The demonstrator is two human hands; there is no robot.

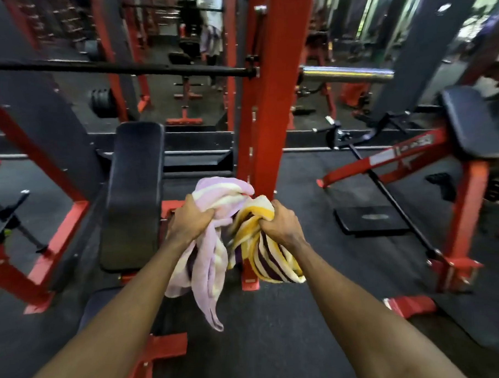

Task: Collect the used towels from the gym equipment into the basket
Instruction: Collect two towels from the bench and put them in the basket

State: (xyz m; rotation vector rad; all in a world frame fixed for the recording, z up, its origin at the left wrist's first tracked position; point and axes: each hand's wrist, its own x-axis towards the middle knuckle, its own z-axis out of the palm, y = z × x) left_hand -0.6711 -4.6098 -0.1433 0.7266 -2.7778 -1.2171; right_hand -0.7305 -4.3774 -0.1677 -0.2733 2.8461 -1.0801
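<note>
Step in hand, as judged: carrying. Two towels are already gathered and held clear of the equipment; no basket is in view, so the deposit is not yet done.

Left side: a red frame (58, 225) slants across the floor, with a black bar (117, 67) running level above it. A black bench (134, 194) lies just left of the hands, its pad bare of towels. The floor (277, 330) between frame and bench is narrow.

Centre: the left hand (188, 220) is clenched on the lilac towel (208, 265), which bunches above the fist and hangs in long folds below it, the lowest tail well under the wrist. The right hand (281, 221) is clenched on the striped towel (263, 259), yellow, white and dark purple, likewise bunched and hanging. The two towels touch between the fists. Both hang in the air, in front of a red post (270, 102); whether they brush it cannot be told.

Right side: a chrome bar end (346, 73) juts out beside the post. Below it a red machine (398, 159) with a black pad (471, 122) and a thin black rod (398, 208) reaches toward the walkway. A black mat (369, 219) lies on the floor.

Next move, as judged: find the basket, which calls for turning away from the post. Open room lies on the near floor, below and right of the hands. The hanging lilac tail could snag on frame feet or the rod; gathering it higher would be prudent. No further towels are visible on the equipment here, though the background is blurred.
</note>
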